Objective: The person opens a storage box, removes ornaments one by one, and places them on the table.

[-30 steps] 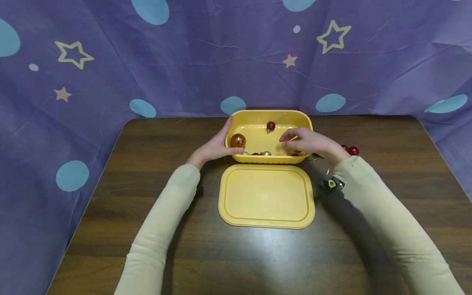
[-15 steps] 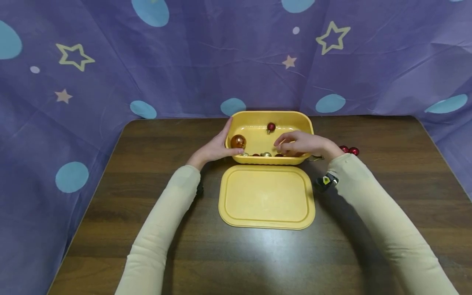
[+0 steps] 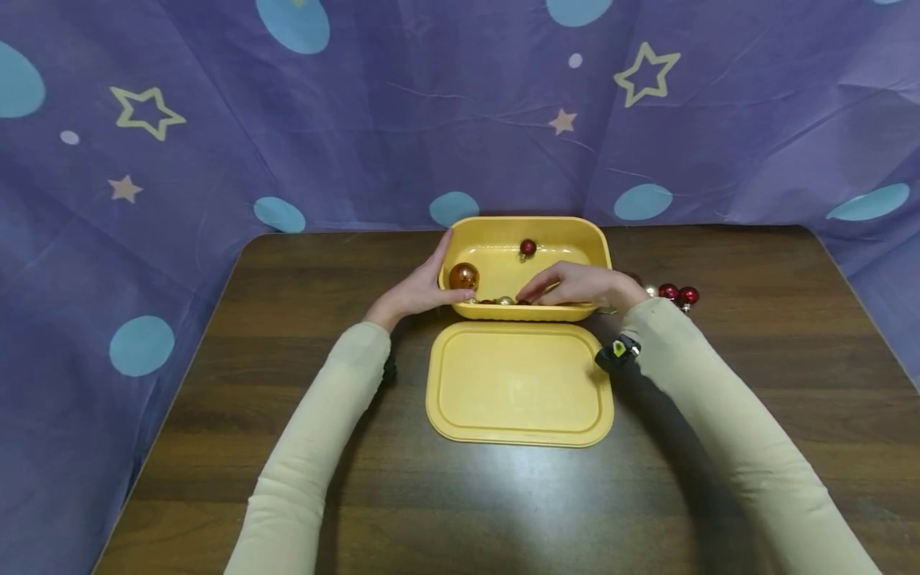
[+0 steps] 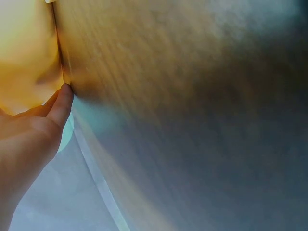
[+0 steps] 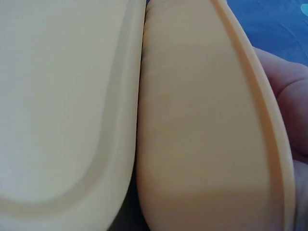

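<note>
A yellow plastic container [image 3: 528, 313] stands at the back of the table. My left hand [image 3: 415, 289] holds its left end, thumb over the front rim and fingers along the side. My right hand [image 3: 575, 283] reaches inside, fingers down by the front wall and touching a dark red Christmas bauble [image 3: 525, 303]. A gold bauble [image 3: 505, 301] lies beside that one, with others in a row mostly hidden by the wall. Near my left thumb rests a larger amber bauble [image 3: 463, 276]. Another small red bauble [image 3: 528, 247] lies at the back of the container.
The flat yellow lid [image 3: 520, 383] lies in front of the container. To the right, several small red baubles [image 3: 668, 291] and a pale one [image 3: 650, 291] lie on the wooden table [image 3: 287, 279]. A purple patterned curtain [image 3: 431, 112] hangs behind.
My right hand has moved left and down inside the container. The dark red bauble and the front row have shifted left. More baubles show on the table; my left hand stays put.
</note>
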Action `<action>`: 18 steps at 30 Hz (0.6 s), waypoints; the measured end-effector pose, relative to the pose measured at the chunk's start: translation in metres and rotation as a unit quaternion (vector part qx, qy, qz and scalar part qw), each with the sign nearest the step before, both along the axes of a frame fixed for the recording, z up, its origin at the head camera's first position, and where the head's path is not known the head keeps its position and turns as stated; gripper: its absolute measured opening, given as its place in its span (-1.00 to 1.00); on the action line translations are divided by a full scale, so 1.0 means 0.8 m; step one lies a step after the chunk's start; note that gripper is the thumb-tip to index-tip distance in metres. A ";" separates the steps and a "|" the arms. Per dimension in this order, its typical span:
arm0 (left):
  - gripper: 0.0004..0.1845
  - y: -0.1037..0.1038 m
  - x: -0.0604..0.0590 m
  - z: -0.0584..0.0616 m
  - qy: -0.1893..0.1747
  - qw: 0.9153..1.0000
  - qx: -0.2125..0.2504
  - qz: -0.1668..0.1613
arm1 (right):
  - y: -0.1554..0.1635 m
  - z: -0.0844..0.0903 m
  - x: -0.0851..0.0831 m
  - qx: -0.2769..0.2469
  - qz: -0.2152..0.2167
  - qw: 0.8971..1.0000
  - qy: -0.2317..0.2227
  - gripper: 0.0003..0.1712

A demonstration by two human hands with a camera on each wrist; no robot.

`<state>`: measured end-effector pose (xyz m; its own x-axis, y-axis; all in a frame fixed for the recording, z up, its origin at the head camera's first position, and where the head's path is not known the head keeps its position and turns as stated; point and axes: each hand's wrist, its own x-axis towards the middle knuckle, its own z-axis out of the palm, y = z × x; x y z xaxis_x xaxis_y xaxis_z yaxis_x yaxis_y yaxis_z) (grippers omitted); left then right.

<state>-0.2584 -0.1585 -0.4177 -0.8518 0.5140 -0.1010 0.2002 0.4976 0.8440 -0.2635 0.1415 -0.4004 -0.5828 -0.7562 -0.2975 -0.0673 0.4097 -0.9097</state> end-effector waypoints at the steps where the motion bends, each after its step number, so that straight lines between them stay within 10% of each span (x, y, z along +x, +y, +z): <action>1: 0.22 0.000 0.000 0.000 0.000 1.000 -0.001 -0.001 | -0.001 -0.001 -0.001 -0.005 0.000 1.000 -0.010 -0.60; 18: 0.22 -0.001 -0.002 -0.002 -0.003 1.000 0.006 -0.002 | -0.007 -0.006 -0.004 -0.079 -0.022 0.992 -0.098 -0.57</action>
<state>-0.2596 -0.1591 -0.4195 -0.8495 0.5181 -0.0993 0.1976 0.4870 0.8508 -0.2666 0.1363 -0.4052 -0.5587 -0.7777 -0.2883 0.1314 0.2602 -0.9566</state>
